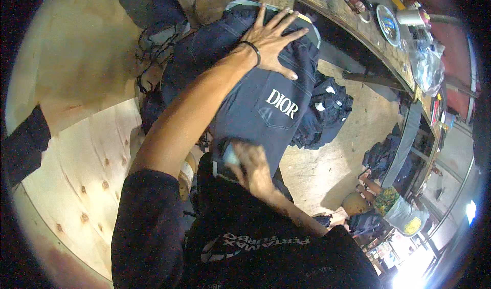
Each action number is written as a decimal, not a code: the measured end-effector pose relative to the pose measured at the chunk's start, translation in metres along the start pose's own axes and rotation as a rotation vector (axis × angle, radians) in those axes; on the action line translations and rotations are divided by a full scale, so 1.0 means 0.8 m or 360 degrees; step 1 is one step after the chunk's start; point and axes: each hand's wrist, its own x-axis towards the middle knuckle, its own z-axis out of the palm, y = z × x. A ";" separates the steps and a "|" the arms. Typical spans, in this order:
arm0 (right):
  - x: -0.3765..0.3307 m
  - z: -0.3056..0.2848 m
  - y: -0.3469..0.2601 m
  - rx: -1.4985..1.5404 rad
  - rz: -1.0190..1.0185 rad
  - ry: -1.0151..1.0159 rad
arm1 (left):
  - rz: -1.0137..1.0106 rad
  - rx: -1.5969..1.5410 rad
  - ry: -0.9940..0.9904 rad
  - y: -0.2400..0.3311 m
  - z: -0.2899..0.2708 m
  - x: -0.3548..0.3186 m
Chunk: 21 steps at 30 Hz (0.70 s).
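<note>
A dark denim garment [245,99] with stitched seams is spread in front of me over a board with a pale rounded rim at its far end. One patch pocket [273,116] on it bears white lettering. My left hand [271,39] lies flat on the far part of the cloth, fingers spread wide, a dark band round the wrist. Close to my body, my right hand [253,169] is curled over the near end of the garment, smeared by motion. In its fingers is a small pale-blue piece [231,155], too blurred to name.
Right of the board, a pile of dark garments [325,112] lies on the plywood floor. Dark cords [153,46] hang to the left. A wooden bench [353,20] along the far right bears a plate [388,25] and a plastic bag [428,64]. Another person [396,207] sits at lower right.
</note>
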 end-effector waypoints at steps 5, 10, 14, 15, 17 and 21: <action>0.000 -0.020 0.011 0.0038 0.0194 0.0076 | 0.0035 -0.0077 -0.0023 -0.007 0.000 0.003; -0.062 -0.005 -0.001 0.0399 0.0091 -0.0127 | -0.0056 0.0063 0.0065 0.021 -0.008 -0.010; -0.094 -0.038 0.017 0.0242 0.0220 -0.0147 | -0.0118 0.0069 0.0275 0.034 -0.026 -0.046; -0.083 -0.057 0.031 0.0208 0.0323 -0.0112 | -0.0158 0.0009 0.0378 0.031 -0.029 -0.060; -0.038 -0.106 0.070 0.0215 0.0470 0.0215 | -0.0810 0.0097 0.0701 -0.004 -0.037 -0.087; 0.081 -0.168 0.158 0.0311 0.0356 0.0669 | -0.1267 -0.0874 0.0340 -0.064 -0.025 -0.142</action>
